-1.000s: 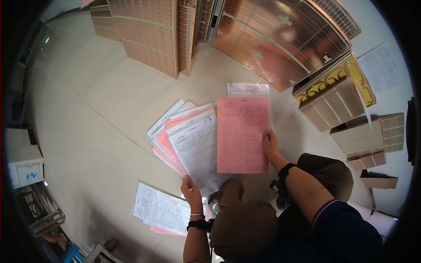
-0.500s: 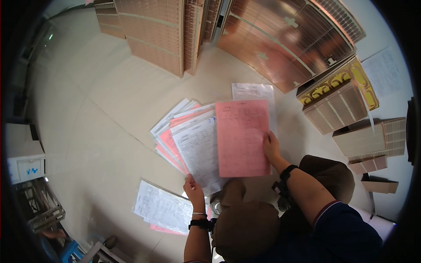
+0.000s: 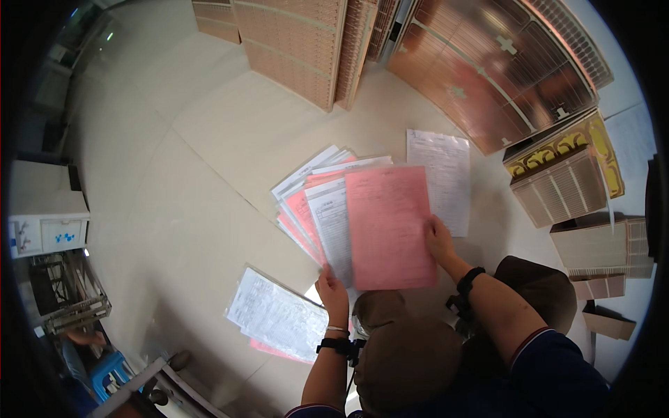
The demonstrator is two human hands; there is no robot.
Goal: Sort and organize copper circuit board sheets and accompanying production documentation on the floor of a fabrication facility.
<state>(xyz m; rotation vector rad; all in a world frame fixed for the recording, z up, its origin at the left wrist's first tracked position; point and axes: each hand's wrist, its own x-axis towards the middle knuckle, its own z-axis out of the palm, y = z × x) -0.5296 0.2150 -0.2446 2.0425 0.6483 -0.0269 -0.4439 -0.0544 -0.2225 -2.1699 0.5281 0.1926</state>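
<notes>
Pink sheet (image 3: 390, 226), gripped along its right edge by the right hand (image 3: 440, 242), shows in my view over the right side of the fanned papers (image 3: 329, 212), whose near end the left hand (image 3: 332, 294) pinches. I see the hands apart; a white sheet (image 3: 447, 177) (partly hidden) lies far right on the floor (image 3: 174, 230), a paper stack (image 3: 275, 313) near left.
</notes>
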